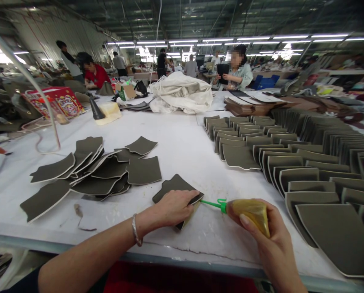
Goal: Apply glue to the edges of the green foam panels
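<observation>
Clear lane on the surface (184, 142) runs from the left hand (172, 208) toward 12 o'clock and ends at the white bag (182, 95). Loose pile of grey pieces (108, 171) blocks 9–10 o'clock. Overlapped rows of pieces (291, 162) fill 1–4 o'clock, just beside the right hand (270, 240). The glue bottle (249, 211) nozzle crosses the gap between the hands. Bare strip at 8 o'clock.

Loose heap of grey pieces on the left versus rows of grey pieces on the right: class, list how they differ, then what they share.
The loose heap lies jumbled, its pieces crossing at odd angles; the rows overlap neatly, all turned one way.
The loose heap holds few pieces; the rows hold far more.
Shared: both are dark grey flat pieces lying on the white table.
</observation>
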Available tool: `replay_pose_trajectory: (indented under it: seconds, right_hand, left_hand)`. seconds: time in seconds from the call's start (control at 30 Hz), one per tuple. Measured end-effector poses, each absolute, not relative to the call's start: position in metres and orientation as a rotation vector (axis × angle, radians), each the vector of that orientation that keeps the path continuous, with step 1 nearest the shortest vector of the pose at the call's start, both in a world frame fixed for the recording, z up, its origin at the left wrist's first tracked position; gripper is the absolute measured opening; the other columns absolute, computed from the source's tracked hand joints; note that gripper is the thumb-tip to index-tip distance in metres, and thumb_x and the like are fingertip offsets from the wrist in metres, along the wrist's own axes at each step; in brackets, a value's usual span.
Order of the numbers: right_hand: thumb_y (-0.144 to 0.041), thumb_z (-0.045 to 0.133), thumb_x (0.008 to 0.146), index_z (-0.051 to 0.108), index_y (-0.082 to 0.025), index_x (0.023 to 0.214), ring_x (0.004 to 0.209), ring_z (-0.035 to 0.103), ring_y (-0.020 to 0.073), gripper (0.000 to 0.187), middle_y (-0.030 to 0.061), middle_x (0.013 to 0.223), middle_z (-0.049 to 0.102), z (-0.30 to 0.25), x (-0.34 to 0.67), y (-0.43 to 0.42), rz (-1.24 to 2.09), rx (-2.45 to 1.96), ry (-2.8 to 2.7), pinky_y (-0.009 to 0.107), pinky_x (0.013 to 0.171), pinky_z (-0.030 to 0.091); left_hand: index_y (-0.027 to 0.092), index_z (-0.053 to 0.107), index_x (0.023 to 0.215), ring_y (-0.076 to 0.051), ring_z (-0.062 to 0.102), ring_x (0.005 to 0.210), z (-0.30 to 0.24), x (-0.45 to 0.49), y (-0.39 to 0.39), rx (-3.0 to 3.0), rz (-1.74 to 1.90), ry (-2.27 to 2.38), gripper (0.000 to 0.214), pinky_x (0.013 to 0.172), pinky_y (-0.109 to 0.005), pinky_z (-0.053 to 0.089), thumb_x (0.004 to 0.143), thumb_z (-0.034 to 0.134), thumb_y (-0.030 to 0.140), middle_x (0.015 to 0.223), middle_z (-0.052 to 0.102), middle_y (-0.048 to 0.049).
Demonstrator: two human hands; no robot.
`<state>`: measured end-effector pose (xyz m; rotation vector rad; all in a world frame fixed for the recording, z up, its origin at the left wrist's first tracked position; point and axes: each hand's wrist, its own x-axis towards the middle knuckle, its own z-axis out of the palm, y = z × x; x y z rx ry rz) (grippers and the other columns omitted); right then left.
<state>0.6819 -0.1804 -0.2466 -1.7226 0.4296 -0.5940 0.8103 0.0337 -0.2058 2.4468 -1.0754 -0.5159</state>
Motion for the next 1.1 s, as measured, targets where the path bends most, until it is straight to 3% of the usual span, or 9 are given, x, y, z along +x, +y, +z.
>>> replay_pose_trajectory:
  seconds: [0.23,0.47,0.6,0.7,0.8,0.97,1.1]
  right_hand:
    - [-0.055,0.07,0.075,0.051,-0.024,0.115,0.091,0.06,0.0243,0.054,0.0022,0.098,0.064,-0.238,0.662,-0.148,-0.336,-1.654,0.441,0.03,0.079,0.046]
    - [-0.052,0.074,0.072,0.055,-0.024,0.112,0.09,0.06,0.0208,0.052,0.0005,0.096,0.065,-0.242,0.658,-0.142,-0.377,-1.63,0.465,0.024,0.077,0.047]
    - [-0.049,0.075,0.072,0.056,-0.022,0.112,0.092,0.063,0.0257,0.051,0.004,0.097,0.068,-0.239,0.655,-0.142,-0.268,-1.454,0.437,0.033,0.083,0.051]
    - [-0.047,0.071,0.076,0.065,-0.021,0.105,0.097,0.066,0.0298,0.04,0.0082,0.103,0.071,-0.237,0.654,-0.15,-0.203,-1.147,0.473,0.041,0.087,0.054]
    - [-0.045,0.067,0.078,0.071,-0.023,0.101,0.097,0.068,0.0293,0.031,0.0091,0.108,0.072,-0.24,0.655,-0.164,-0.244,-0.856,0.605,0.039,0.079,0.06]
    - [-0.043,0.069,0.073,0.071,-0.026,0.105,0.088,0.07,0.0257,0.036,0.0078,0.114,0.07,-0.244,0.659,-0.182,-0.317,-0.514,0.758,0.032,0.066,0.062]
    - [-0.05,0.065,0.077,0.071,-0.024,0.11,0.09,0.069,0.0252,0.042,0.0086,0.126,0.064,-0.252,0.657,-0.191,-0.291,-0.406,0.702,0.032,0.067,0.062]
  left_hand:
    - [0.021,0.049,0.139,-0.029,0.058,0.12,-0.206,0.811,0.034,2.447,-0.52,-1.067,0.058,0.104,-0.042,0.044,0.082,0.042,0.017,0.137,0.057,-0.0074]
    - [0.019,0.049,0.14,-0.032,0.06,0.116,-0.205,0.809,0.034,2.446,-0.508,-1.075,0.059,0.1,-0.046,0.046,0.081,0.041,0.017,0.134,0.06,-0.0097]
    - [0.018,0.049,0.139,-0.031,0.058,0.119,-0.206,0.808,0.034,2.422,-0.507,-1.034,0.058,0.102,-0.044,0.044,0.082,0.041,0.017,0.136,0.058,-0.0099]
    - [0.019,0.051,0.138,-0.028,0.065,0.103,-0.206,0.808,0.036,2.379,-0.539,-0.974,0.058,0.091,-0.039,0.049,0.081,0.044,0.018,0.12,0.068,-0.0082]
    - [0.023,0.058,0.129,-0.021,0.065,0.082,-0.207,0.812,0.044,2.338,-0.5,-0.852,0.046,0.079,-0.032,0.05,0.085,0.045,0.022,0.093,0.071,-0.0031]
    - [0.017,0.058,0.124,-0.025,0.058,0.1,-0.207,0.833,0.068,2.636,-0.072,-0.498,0.041,0.088,-0.035,0.043,0.085,0.054,0.029,0.108,0.063,-0.0104]
    - [0.015,0.064,0.104,-0.023,0.059,0.082,-0.208,0.85,0.077,2.574,-0.331,-0.314,0.036,0.072,-0.031,0.042,0.07,0.07,0.028,0.086,0.061,-0.0052]
